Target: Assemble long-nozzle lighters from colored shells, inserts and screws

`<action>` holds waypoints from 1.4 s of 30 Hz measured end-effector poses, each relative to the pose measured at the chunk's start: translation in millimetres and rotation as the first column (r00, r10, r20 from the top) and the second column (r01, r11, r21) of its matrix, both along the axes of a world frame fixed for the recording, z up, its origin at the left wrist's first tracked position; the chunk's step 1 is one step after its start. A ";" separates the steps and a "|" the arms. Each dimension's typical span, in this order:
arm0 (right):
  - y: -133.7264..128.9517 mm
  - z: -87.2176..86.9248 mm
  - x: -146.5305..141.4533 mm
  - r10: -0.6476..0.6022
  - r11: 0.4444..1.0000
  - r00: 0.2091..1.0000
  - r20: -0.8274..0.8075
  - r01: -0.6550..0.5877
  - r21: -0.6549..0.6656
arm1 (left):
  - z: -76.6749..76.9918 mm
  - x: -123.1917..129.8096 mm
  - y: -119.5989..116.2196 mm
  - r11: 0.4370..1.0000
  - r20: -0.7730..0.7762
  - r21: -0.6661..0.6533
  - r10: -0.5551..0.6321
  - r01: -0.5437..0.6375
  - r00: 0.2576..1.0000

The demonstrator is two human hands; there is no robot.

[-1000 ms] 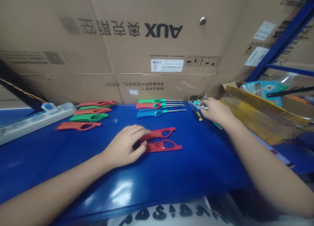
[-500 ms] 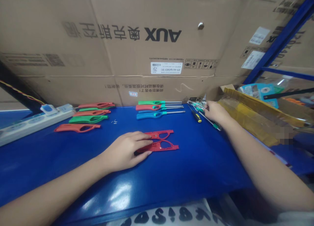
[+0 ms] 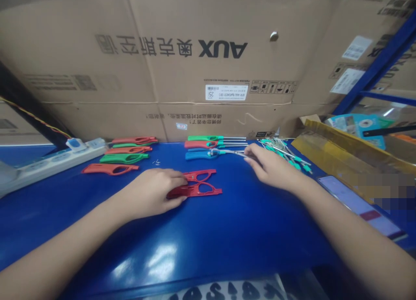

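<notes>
My left hand is closed over the rear ends of two red lighter shell halves, the upper half and the lower half, lying side by side on the blue table. Their front ends with the trigger loops stick out to the right. In my right hand a thin lighter rod is pinched between thumb and fingers, its pale wire-like end pointing left. Beyond that hand lies a pile of metal lighter rods with green ends. Assembled lighters in green, red and blue lie just behind the held rod.
Red and green lighter shells are lined up at the left, near a white power strip. Tiny metal bits lie beside them. A phone and a yellow-taped carton are at the right. A large cardboard box stands behind.
My right hand has moved left and toward me from the pile, bringing a lighter rod with it. My left hand stays on the red shell halves. The phone has come into fuller view.
</notes>
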State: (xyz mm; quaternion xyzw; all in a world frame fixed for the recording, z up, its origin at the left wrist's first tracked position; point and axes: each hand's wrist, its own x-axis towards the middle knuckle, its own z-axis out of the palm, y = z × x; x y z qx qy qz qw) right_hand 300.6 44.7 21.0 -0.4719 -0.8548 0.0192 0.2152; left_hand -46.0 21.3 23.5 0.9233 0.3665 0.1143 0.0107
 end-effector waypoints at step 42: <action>-18.0 -20.4 -31.4 0.415 0.907 0.909 0.035 -0.410 -0.092 | -21.4 14.3 -1.4 0.971 0.452 -0.237 0.111 -0.001 0.885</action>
